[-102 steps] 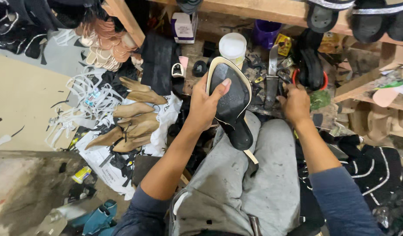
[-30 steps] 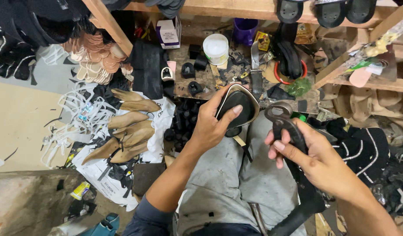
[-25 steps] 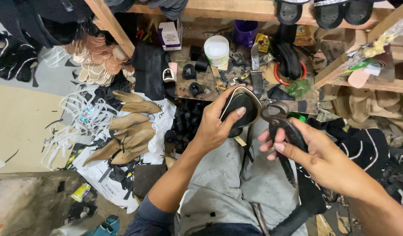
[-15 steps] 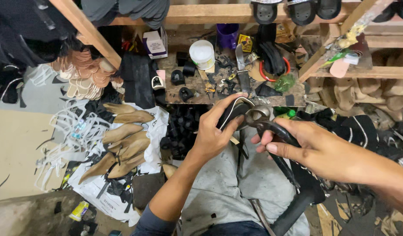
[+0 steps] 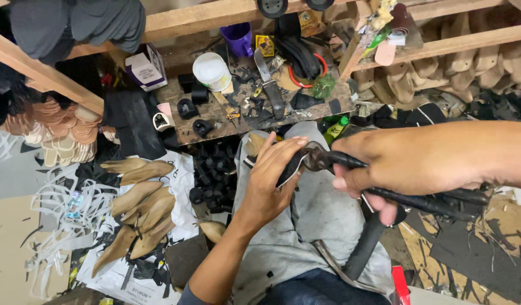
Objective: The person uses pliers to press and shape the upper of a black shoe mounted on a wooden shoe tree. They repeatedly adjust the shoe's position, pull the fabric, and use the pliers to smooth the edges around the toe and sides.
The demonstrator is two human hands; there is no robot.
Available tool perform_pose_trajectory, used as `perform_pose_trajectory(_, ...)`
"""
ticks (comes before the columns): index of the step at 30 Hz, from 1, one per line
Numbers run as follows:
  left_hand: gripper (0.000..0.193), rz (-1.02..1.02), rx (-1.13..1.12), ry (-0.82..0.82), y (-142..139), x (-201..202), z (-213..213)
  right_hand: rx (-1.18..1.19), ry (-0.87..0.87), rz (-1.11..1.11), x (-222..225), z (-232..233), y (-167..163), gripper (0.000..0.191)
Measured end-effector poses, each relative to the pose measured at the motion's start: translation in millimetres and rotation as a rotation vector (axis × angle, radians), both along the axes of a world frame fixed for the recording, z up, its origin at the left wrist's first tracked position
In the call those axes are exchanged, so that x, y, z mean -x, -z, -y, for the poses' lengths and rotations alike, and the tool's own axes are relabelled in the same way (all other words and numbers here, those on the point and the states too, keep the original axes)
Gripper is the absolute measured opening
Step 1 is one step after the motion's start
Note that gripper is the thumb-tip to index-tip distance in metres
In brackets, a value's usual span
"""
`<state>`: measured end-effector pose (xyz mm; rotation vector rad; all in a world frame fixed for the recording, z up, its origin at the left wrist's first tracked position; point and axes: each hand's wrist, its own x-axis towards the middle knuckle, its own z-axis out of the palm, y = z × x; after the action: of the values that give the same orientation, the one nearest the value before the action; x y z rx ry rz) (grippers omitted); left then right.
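Taking the grey cloth (image 5: 305,226) draped over the person's lap as the landmark: far to its left, a spread of tan wooden shoe lasts (image 5: 139,212) lies on white printed sheeting, with loose white straps (image 5: 57,220) further left again. Just left of the cloth's upper edge sits a heap of black heel blocks (image 5: 215,172). Above the cloth runs a low wooden workbench (image 5: 187,127) crowded with small tools; on it stand a white round tub (image 5: 211,70) and, behind that, a purple cup (image 5: 238,38).

Over the cloth's upper middle, the left hand (image 5: 269,183) is curled around a black shoe piece with a pale edge (image 5: 288,169), fingers wrapped across its top, thumb underneath. The piece is largely hidden by the fingers, so its full shape cannot be told.

Right of that, the right hand (image 5: 379,172) is clenched around the long dark handles of lasting pincers (image 5: 328,160), whose head meets the edge of the shoe piece just beside the left fingertips. The handles run out rightward past the cloth. Below them a black cylindrical post (image 5: 365,248) rises from the cloth's lower right.
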<state>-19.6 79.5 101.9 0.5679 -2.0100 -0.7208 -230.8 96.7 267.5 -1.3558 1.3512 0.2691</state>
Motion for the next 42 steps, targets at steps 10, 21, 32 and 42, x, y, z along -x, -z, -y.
perform_pose_trajectory(10,0.051,-0.256,-0.218,-0.075,-5,-27,34,0.72,0.244,0.088,-72,-13,57,0.027)
perform_pose_trajectory(21,0.06,-0.27,-0.232,-0.106,9,-43,38,0.928,0.294,0.193,-101,-21,124,0.025)
perform_pose_trajectory(32,0.053,-0.411,-0.783,0.245,-19,-69,35,1.036,0.261,0.091,-110,-28,131,0.031)
perform_pose_trajectory(42,0.047,-0.132,-0.355,-0.115,-25,-59,48,1.144,0.088,0.169,-86,-25,140,0.015)
